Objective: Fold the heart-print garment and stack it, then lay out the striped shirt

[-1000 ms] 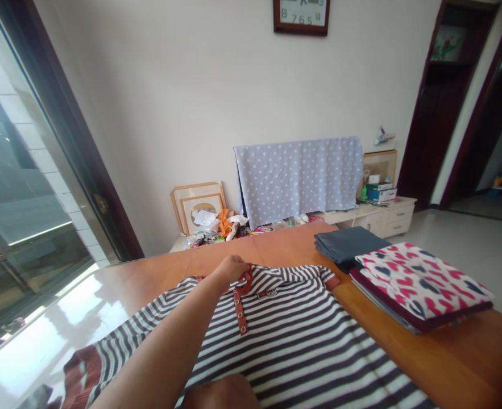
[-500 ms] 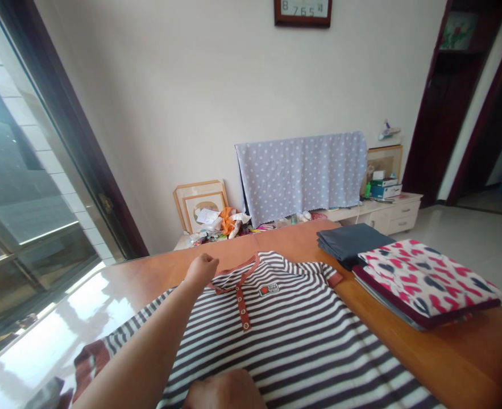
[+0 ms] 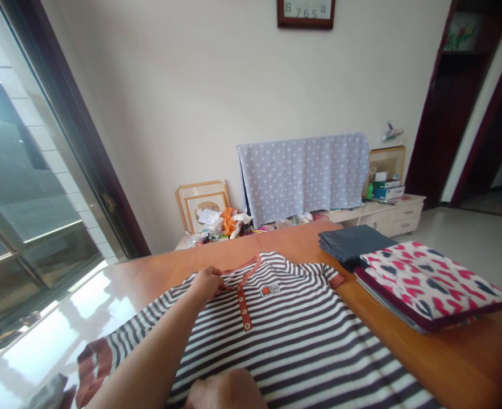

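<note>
A black-and-white striped shirt (image 3: 302, 341) with rust-brown trim lies spread front up. Its buttoned placket (image 3: 244, 309) and small heart patch (image 3: 270, 290) face me. My left hand (image 3: 210, 283) reaches across from the lower left and is closed in a pinch on the shirt's collar, at the left side of the neckline. At the bottom edge, my right hand (image 3: 227, 391) is curled low over the shirt's front; its fingertips are hidden, so I cannot make out what they grip.
On the right of the brown table (image 3: 340, 307) are a folded dark garment (image 3: 355, 244) and a folded heart-print cloth (image 3: 430, 278) atop other folded fabric. A grey cloth (image 3: 48, 392) lies at the lower left. Behind stands a low cabinet (image 3: 398, 216) with clutter.
My left hand has come down from just above the neckline and now pinches the collar. My right hand stays in place. The view has shifted slightly.
</note>
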A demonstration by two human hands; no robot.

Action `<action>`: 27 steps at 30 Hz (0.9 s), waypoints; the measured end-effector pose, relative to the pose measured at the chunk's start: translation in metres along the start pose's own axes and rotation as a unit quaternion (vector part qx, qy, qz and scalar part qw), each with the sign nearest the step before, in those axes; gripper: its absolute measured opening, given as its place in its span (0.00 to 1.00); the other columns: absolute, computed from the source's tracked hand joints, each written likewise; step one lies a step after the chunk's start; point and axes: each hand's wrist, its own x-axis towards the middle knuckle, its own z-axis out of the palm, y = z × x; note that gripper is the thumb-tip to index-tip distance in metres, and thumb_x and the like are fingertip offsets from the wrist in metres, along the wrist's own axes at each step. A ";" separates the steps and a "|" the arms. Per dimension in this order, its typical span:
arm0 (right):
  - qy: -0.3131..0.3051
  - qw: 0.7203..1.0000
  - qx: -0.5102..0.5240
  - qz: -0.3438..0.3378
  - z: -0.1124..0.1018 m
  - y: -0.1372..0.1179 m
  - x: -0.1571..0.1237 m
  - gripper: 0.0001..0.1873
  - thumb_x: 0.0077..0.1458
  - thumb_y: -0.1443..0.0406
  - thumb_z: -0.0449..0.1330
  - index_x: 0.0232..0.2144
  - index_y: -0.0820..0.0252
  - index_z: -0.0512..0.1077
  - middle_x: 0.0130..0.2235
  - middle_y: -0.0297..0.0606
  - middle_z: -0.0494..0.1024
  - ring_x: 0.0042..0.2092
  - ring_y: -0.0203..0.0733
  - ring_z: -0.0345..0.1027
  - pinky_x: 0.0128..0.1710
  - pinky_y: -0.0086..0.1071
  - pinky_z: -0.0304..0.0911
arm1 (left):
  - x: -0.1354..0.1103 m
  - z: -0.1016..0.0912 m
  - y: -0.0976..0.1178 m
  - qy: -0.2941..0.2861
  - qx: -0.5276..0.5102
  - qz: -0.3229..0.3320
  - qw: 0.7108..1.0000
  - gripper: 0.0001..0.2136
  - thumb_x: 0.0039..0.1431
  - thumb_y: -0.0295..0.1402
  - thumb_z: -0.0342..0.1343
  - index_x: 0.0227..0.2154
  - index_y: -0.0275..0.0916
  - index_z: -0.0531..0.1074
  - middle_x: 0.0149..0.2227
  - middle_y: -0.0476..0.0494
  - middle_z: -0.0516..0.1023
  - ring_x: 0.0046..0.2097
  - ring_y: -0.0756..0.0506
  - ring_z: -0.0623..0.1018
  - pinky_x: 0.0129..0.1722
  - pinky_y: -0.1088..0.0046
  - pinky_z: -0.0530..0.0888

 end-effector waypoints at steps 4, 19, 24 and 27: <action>-0.011 1.000 0.011 -0.012 -0.001 0.002 0.000 0.12 0.55 0.60 0.62 0.42 0.49 0.81 0.41 0.32 0.86 0.40 0.42 0.79 0.37 0.27 0.64 | 0.000 0.003 0.002 -0.012 -0.109 -0.012 0.994 0.12 0.52 0.27 0.63 0.40 0.38 0.72 0.30 0.44 0.82 0.32 0.47 0.82 0.31 0.75 0.77; 0.020 0.999 -0.027 -0.024 0.000 -0.004 -0.004 0.13 0.55 0.61 0.62 0.43 0.51 0.81 0.42 0.34 0.86 0.42 0.43 0.80 0.37 0.28 0.64 | -0.032 0.001 0.000 -0.057 -0.150 0.052 0.986 0.25 0.51 0.35 0.66 0.53 0.34 0.71 0.44 0.40 0.82 0.44 0.45 0.81 0.47 0.70 0.76; 0.030 0.999 -0.025 -0.038 -0.004 -0.008 -0.010 0.12 0.58 0.58 0.58 0.40 0.51 0.81 0.38 0.35 0.86 0.37 0.43 0.80 0.32 0.30 0.60 | -0.065 -0.021 -0.004 -0.009 -0.134 0.074 0.988 0.22 0.51 0.42 0.65 0.46 0.34 0.74 0.37 0.43 0.80 0.41 0.46 0.79 0.45 0.69 0.75; 0.062 0.996 -0.033 -0.053 -0.005 -0.012 -0.016 0.12 0.60 0.59 0.56 0.37 0.53 0.80 0.36 0.36 0.85 0.36 0.42 0.79 0.31 0.30 0.57 | -0.100 -0.045 -0.011 0.024 -0.132 0.076 0.988 0.20 0.52 0.44 0.63 0.43 0.35 0.75 0.36 0.44 0.79 0.40 0.46 0.78 0.43 0.69 0.74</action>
